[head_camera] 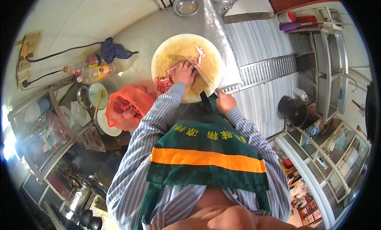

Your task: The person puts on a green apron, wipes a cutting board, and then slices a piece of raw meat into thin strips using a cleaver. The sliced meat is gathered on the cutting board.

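On a round cutting board (pixel 208 57) lies a slab of raw red meat (pixel 164 84), partly covered by my left hand (pixel 185 73), whose fingers press down on its right end. My right hand (pixel 225 101) grips the handle of a knife (pixel 201 74). Its blade slants up and left across the board, just right of my left fingers. Pale, fatty trimmings (pixel 200 51) lie beyond the blade. A red plastic bag (pixel 135 96) holding chunks of raw meat (pixel 126 107) stands left of the board, near my left forearm.
Plastic bottles (pixel 96 73) and a dark cloth (pixel 114 50) lie by the left wall. Nearer are a bowl with chopsticks (pixel 98 99) and a white plate (pixel 104 123). A metal bowl (pixel 186 6) sits at the metal counter's (pixel 140 30) far end. A floor drain grate (pixel 268 70) runs right.
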`<action>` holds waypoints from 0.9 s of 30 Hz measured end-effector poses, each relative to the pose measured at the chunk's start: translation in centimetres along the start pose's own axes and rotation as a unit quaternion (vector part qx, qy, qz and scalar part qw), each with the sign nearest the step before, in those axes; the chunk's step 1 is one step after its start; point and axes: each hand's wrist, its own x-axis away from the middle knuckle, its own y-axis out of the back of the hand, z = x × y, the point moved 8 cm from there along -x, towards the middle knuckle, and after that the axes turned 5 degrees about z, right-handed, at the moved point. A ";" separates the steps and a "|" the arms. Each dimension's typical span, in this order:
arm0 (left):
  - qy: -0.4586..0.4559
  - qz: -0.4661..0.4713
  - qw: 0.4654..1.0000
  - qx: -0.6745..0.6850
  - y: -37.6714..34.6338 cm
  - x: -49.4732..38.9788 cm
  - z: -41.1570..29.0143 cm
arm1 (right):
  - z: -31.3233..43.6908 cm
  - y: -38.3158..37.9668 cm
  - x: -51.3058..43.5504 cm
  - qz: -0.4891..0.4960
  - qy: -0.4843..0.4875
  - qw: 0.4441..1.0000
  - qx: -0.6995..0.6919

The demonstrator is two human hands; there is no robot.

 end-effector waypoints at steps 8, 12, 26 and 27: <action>-0.015 -0.011 0.999 0.046 -1.0 -0.6 0.2 | 0.8 -0.2 -2.5 -0.021 0.037 0.999 -0.009; -0.008 0.027 0.998 0.048 -1.8 -0.9 0.7 | -1.8 -1.5 -1.6 0.078 -0.070 0.994 0.025; -0.094 -0.102 0.981 0.133 1.5 -0.2 -0.3 | 7.1 3.5 -14.8 -0.023 0.032 0.999 -0.001; -0.089 -0.110 0.981 0.135 1.7 -0.1 -0.2 | 6.8 3.8 -14.5 -0.010 0.027 1.000 0.004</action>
